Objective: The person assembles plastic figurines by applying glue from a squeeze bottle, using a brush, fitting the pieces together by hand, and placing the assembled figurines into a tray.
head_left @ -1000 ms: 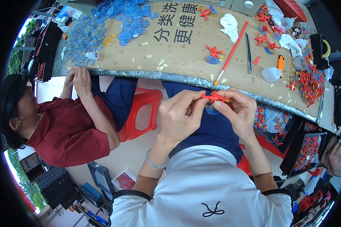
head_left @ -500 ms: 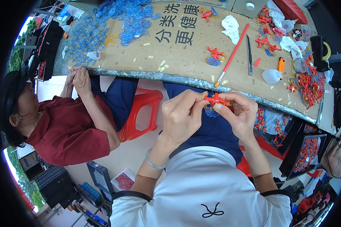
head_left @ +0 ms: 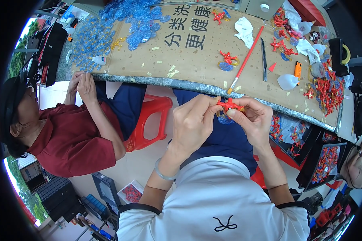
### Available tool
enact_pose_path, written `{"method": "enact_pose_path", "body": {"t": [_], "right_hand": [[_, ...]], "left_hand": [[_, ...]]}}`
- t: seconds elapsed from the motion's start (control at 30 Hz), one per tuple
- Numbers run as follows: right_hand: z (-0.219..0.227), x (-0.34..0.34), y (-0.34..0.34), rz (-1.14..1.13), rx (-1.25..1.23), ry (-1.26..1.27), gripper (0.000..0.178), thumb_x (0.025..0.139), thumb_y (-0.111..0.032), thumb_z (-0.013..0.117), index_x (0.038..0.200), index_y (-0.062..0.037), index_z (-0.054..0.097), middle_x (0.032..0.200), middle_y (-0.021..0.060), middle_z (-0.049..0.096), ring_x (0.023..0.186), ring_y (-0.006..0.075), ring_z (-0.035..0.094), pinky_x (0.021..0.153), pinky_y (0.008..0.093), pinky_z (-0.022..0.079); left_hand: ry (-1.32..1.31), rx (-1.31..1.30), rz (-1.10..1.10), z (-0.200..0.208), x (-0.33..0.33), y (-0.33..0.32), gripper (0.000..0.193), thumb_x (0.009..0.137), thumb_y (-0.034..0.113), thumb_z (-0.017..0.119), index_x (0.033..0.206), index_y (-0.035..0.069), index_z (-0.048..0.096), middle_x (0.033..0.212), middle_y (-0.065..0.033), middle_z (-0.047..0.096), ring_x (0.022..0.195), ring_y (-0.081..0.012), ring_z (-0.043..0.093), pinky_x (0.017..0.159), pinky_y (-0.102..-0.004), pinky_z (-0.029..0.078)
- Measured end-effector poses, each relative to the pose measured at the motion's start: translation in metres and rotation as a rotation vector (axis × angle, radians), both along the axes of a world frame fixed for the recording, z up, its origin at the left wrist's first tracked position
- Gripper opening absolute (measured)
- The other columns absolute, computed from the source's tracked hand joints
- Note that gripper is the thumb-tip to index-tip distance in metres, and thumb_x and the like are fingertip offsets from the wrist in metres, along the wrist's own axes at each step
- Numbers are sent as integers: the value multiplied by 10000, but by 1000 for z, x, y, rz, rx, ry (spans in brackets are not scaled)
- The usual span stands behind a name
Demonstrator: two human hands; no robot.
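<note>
Just off the table's near edge, a small red toy figure (head_left: pixel 230 105) with yellow and clear blue plastic parts is held up between my two hands. My left hand (head_left: pixel 192 122) pinches its left end between thumb and fingertips. At the other end my right hand (head_left: pixel 253 120) grips it, thumb pressed on the near side and fingers behind. My fingers hide part of the figure. The brush (head_left: pixel 244 60), with a long red handle and tan bristles, lies on the cardboard beyond my hands. Another red figure on a blue base (head_left: pixel 227 59) stands left of the brush.
The cardboard-covered table (head_left: pixel 149 66) bears a heap of clear blue pieces (head_left: pixel 128 20), a black knife (head_left: pixel 264 60), a white bottle (head_left: pixel 288 81), an orange lighter (head_left: pixel 298 71) and a pile of red figures (head_left: pixel 329 94). A co-worker (head_left: pixel 72 132) sits at left, hands together at the edge.
</note>
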State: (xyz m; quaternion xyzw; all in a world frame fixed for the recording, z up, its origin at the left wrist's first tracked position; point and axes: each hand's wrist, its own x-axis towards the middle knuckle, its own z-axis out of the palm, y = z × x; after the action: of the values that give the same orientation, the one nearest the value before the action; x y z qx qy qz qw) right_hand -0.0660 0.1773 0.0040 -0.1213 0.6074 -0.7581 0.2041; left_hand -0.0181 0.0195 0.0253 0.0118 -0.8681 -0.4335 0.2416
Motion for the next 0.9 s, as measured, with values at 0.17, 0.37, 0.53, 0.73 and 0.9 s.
{"method": "enact_pose_path", "body": {"t": [0.17,0.37,0.53,0.73,0.9], "right_hand": [[0,0,-1,6,-7,-2,219,796,25,690,999,78,626,910,111,650,835,127,623,752,247,510],[-2,-1,-1,2,-20,-3,215,797,27,687,996,81,624,912,116,654,830,129,626,747,250,514],[-2,-4,1,21,-61,-182,201,801,9,688,984,73,634,878,111,668,777,113,630,722,236,514],[-6,-6,2,64,-91,-314,176,814,-32,669,963,59,648,831,98,681,725,90,631,675,203,498],[-5,-10,4,110,-130,-429,156,821,-48,655,939,53,651,829,104,683,735,105,642,695,214,499]], "left_hand": [[-35,-19,2,2,0,0,83,763,-22,698,814,-45,637,665,-103,633,521,-124,588,453,-220,433],[-24,-22,6,2,-1,0,84,759,-22,699,807,-45,635,680,-110,636,525,-138,592,458,-223,438],[-37,-52,-9,1,-1,-1,84,762,-20,693,811,-47,630,690,-115,638,538,-169,604,472,-241,454],[-54,-78,-13,3,-1,1,85,767,-8,690,808,-43,625,687,-123,628,544,-195,608,475,-259,456],[-72,-86,-21,3,-1,0,95,766,0,693,819,-35,621,681,-122,613,540,-205,601,471,-266,446]]}}
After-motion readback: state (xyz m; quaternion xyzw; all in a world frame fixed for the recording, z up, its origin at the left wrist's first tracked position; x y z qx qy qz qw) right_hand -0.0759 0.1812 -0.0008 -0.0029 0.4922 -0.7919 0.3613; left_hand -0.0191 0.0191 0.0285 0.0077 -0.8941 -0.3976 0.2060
